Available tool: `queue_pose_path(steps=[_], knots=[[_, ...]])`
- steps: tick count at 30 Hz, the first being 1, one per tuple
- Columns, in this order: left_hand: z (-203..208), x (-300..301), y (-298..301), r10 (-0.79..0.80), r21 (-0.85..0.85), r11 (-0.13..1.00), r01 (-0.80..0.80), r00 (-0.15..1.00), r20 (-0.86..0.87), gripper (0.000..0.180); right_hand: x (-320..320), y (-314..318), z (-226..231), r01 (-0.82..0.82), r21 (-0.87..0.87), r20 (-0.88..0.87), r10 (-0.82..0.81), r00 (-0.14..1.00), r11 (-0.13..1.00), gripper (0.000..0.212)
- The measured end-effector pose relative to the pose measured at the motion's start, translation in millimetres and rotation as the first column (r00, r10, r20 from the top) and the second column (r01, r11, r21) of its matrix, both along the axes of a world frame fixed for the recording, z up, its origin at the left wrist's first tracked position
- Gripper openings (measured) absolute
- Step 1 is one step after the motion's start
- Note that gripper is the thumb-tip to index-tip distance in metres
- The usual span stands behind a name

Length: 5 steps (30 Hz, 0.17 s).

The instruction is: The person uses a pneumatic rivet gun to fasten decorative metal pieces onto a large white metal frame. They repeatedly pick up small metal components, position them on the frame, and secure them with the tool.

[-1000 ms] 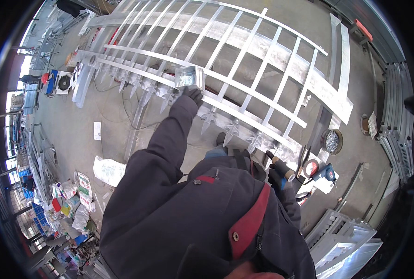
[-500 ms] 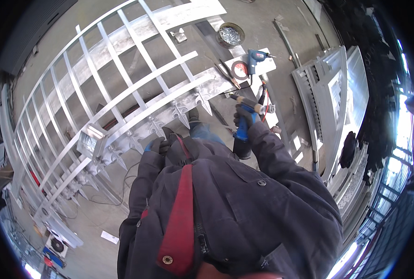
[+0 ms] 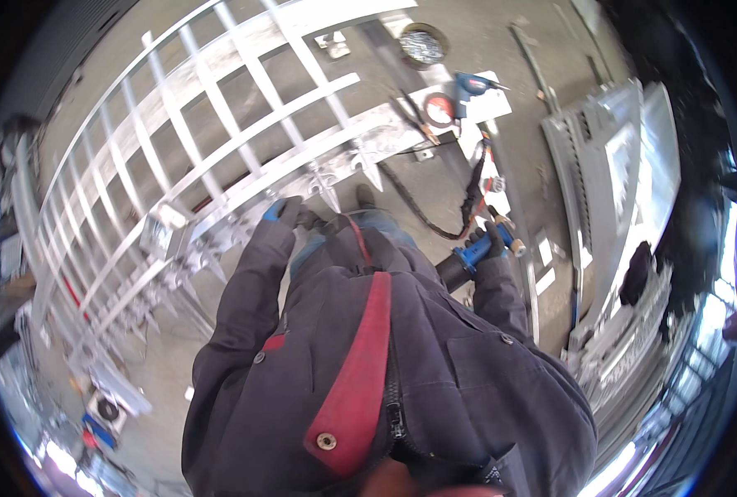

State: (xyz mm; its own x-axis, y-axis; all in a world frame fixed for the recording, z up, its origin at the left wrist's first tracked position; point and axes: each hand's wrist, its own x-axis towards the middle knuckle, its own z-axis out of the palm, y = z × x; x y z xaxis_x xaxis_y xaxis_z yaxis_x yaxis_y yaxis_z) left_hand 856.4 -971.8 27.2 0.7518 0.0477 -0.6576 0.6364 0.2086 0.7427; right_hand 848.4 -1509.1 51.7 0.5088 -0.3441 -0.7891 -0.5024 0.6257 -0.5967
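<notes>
My right hand, in a dark glove, is wrapped round the blue body of an angle grinder, held out to my right. Its tan and metallic head points away from me, and the black rear end lies toward my body. My left hand, gloved in black and blue, is close to the lower edge of a bare metal railing panel. Its fingers are blurred, and whether they touch the panel is unclear. Pointed spear-like ornaments stick out along that edge toward me.
Beyond the panel stand a round tin of screws, a blue drill and a red disc. Pliers lie nearby. A dark cable loops before my feet. Metal panels lean at the right.
My right hand has carried the angle grinder right and nearer to me, uncovering the cable. My left hand has risen toward the panel's edge. The view has shifted slightly.
</notes>
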Motion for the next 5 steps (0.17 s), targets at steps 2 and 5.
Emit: queue_pose_path(steps=[2,5], knots=[[5,-3,-18,0.094,-0.029,0.995,-0.097,0.990,-0.109,0.046,21,-7,-4,-0.058,-0.065,-0.040,0.055,0.998,0.996,0.041],[9,-34,-34,0.129,0.053,0.991,-0.122,0.979,-0.158,0.047,63,-12,-18,-0.254,-0.068,-0.126,0.245,0.961,0.965,0.042]])
